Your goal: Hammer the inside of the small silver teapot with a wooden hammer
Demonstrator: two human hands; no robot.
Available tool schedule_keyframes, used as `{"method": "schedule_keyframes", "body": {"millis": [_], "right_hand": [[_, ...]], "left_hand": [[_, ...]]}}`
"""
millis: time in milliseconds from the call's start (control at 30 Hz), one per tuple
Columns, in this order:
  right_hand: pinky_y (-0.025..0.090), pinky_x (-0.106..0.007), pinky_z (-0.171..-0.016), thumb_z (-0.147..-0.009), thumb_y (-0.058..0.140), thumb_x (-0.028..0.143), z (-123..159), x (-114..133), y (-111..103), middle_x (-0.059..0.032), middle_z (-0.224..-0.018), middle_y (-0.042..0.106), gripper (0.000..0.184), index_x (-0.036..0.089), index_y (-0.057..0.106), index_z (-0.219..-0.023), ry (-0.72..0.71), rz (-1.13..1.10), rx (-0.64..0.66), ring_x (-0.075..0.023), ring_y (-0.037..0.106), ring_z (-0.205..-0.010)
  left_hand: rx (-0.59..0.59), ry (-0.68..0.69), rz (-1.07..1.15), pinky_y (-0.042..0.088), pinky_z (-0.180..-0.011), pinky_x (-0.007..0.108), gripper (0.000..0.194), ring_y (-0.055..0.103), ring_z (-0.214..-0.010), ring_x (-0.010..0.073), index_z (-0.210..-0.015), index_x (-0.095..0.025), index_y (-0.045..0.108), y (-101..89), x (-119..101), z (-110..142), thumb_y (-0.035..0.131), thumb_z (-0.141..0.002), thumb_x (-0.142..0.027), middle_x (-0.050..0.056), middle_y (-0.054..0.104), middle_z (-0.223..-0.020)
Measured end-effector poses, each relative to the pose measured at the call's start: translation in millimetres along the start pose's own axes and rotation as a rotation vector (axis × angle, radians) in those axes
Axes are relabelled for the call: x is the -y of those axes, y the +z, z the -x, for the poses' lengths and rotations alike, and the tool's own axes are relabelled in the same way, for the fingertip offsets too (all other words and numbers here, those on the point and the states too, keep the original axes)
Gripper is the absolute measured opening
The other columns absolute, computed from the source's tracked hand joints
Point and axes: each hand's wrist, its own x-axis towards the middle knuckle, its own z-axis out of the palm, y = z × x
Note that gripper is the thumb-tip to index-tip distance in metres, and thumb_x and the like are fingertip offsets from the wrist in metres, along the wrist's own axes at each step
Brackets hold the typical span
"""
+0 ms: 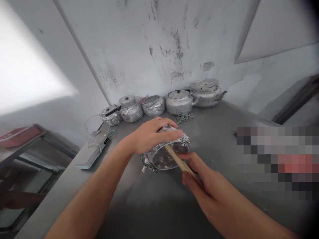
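Observation:
My left hand (151, 134) is wrapped over the top side of a small silvery metal pot (160, 157), which is tipped so that its round mouth faces me. Dark-and-white cord (149, 165) hangs at the pot's left side, and more of it shows by the right rim. In my right hand (203, 181) is a flat wooden stick (177, 160), pinched between thumb and fingers. The stick's far end reaches into the pot's mouth, where its tip is hard to make out. Whether the pot has a spout is hidden.
Along the wall stand several dented metal kettles and pots (179, 103). A loose cord (183, 118) lies before them. A power bank (92, 154) with a white cable rests on the grey table (154, 205) at left. A red tray (18, 136) sits beyond; the right side is pixelated.

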Motion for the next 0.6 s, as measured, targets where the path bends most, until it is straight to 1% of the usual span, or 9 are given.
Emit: {"method": "schedule_keyframes", "body": {"millis": [100,233,300,400,533,600], "right_hand": [[0.056,-0.039,-0.086,-0.102,0.043,0.027,0.4,-1.4,0.6,-0.0064,-0.106,0.074,0.032,0.028,0.054,-0.132,0.007,0.005,0.01,-0.0239,0.071,-0.087],[0.052,-0.041,-0.092,-0.104,0.041,0.028,0.1,-2.8,1.3,-0.0046,-0.106,0.073,0.028,0.03,0.052,-0.129,0.007,0.01,0.041,-0.0231,0.069,-0.09],[0.051,-0.042,-0.094,-0.105,0.039,0.029,0.4,-2.2,1.9,-0.0038,-0.104,0.072,0.027,0.031,0.05,-0.129,0.012,-0.002,0.05,-0.0232,0.069,-0.093],[0.048,-0.045,-0.098,-0.104,0.039,0.03,1.4,-1.1,2.9,-0.0045,-0.099,0.071,0.026,0.029,0.049,-0.128,0.05,0.004,0.085,-0.0247,0.069,-0.093],[0.051,-0.045,-0.095,-0.105,0.035,0.031,2.2,-1.7,2.7,-0.0062,-0.11,0.069,0.026,0.03,0.047,-0.128,0.08,-0.031,0.054,-0.0238,0.068,-0.093],[0.05,-0.044,-0.098,-0.104,0.039,0.031,1.8,-2.5,2.6,-0.0059,-0.108,0.069,0.026,0.03,0.049,-0.128,0.055,-0.017,0.037,-0.0241,0.067,-0.094]], "left_hand": [[0.001,0.002,-0.012,0.041,-0.105,0.04,0.053,0.053,-0.126,0.0307,-0.132,-0.032,0.064,-0.5,0.0,0.1,0.049,-0.097,-0.069,0.003,0.059,-0.138],[0.014,-0.018,-0.006,0.041,-0.104,0.04,0.053,0.052,-0.127,0.0307,-0.133,-0.033,0.063,-1.2,-0.5,0.8,0.047,-0.098,-0.07,0.003,0.058,-0.14],[0.015,-0.019,-0.012,0.041,-0.105,0.041,0.054,0.052,-0.127,0.0308,-0.134,-0.033,0.063,-1.2,-1.0,1.1,0.047,-0.097,-0.07,0.003,0.057,-0.14],[0.016,-0.008,-0.008,0.041,-0.105,0.041,0.054,0.052,-0.127,0.0308,-0.133,-0.033,0.063,-1.1,-1.3,1.1,0.047,-0.097,-0.071,0.003,0.058,-0.139],[0.008,-0.009,0.003,0.041,-0.105,0.04,0.053,0.052,-0.127,0.0299,-0.131,-0.033,0.064,-0.6,-0.8,0.6,0.048,-0.097,-0.07,0.003,0.058,-0.139],[0.008,-0.017,0.0,0.041,-0.105,0.04,0.053,0.052,-0.126,0.0301,-0.131,-0.033,0.064,-0.4,-0.6,0.7,0.049,-0.097,-0.07,0.003,0.058,-0.139]]}}
